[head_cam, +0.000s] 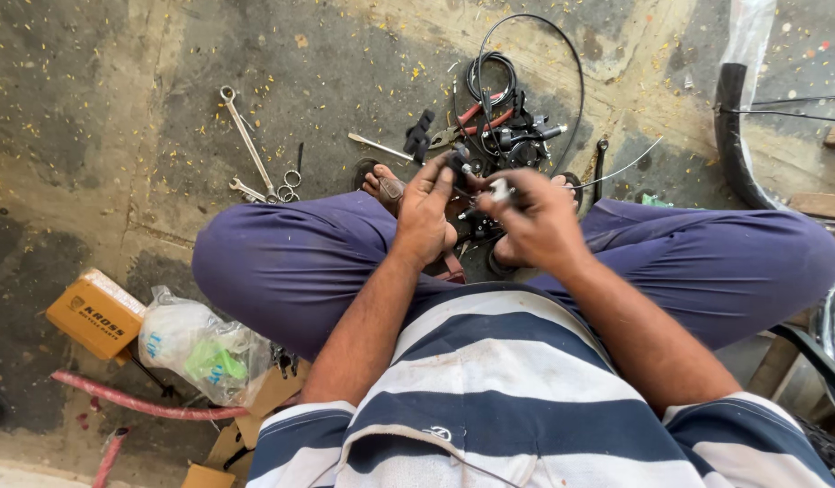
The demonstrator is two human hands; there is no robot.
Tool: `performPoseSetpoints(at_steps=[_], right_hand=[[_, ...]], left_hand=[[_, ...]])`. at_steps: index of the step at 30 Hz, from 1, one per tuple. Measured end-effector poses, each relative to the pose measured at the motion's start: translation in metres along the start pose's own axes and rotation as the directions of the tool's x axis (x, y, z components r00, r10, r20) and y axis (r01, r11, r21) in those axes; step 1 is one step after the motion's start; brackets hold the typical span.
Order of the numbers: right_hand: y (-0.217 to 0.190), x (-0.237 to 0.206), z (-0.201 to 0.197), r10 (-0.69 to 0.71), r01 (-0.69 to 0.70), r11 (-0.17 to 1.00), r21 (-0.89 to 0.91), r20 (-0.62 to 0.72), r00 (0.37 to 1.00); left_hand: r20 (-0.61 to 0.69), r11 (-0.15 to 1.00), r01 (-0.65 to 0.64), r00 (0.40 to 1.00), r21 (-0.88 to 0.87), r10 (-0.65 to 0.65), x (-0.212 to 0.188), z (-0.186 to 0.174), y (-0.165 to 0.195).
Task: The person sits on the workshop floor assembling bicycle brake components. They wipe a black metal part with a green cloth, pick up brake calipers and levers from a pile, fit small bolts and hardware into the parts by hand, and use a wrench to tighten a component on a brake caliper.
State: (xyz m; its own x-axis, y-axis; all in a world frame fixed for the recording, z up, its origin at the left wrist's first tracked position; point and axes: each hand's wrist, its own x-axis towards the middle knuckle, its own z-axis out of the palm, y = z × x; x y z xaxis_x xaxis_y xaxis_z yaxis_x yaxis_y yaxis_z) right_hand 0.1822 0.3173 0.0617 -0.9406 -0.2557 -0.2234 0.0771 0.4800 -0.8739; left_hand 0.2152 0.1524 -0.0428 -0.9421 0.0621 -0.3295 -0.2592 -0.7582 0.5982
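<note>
I squat on a concrete floor, knees apart in purple trousers. My left hand and my right hand meet between my knees. Both grip a small black bicycle part with a silver end; its exact shape is hidden by my fingers. Just beyond my hands lies a heap of black brake parts and coiled cables, with red-handled pliers among them.
Two long spanners and a small ring lie on the floor at the left. A yellow cardboard box, a clear plastic bag and a red hose sit by my left knee. A black tyre curves at the right.
</note>
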Motion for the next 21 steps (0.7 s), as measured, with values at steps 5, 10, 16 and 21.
performPoseSetpoints(at_steps=[5, 10, 16, 21], right_hand=[[0.009, 0.011, -0.021, 0.005, -0.012, 1.000, 0.029, 0.217, 0.976], [0.018, 0.016, -0.014, -0.141, 0.162, 0.969, -0.186, 0.121, 0.983], [0.003, 0.016, -0.013, -0.308, 0.349, 0.903, -0.251, 0.190, 0.932], [-0.025, 0.032, -0.043, -0.287, 0.719, 0.259, -0.645, 0.660, 0.694]], left_hand=[[-0.005, 0.988, 0.061, 0.998, -0.142, -0.062, -0.004, 0.007, 0.007], [0.027, 0.997, 0.069, 0.997, -0.045, -0.068, -0.007, 0.015, 0.012], [-0.075, 0.994, 0.107, 0.992, 0.023, -0.105, -0.011, 0.009, 0.005], [0.061, 0.595, -0.100, 0.994, 0.797, 0.086, -0.008, 0.000, -0.008]])
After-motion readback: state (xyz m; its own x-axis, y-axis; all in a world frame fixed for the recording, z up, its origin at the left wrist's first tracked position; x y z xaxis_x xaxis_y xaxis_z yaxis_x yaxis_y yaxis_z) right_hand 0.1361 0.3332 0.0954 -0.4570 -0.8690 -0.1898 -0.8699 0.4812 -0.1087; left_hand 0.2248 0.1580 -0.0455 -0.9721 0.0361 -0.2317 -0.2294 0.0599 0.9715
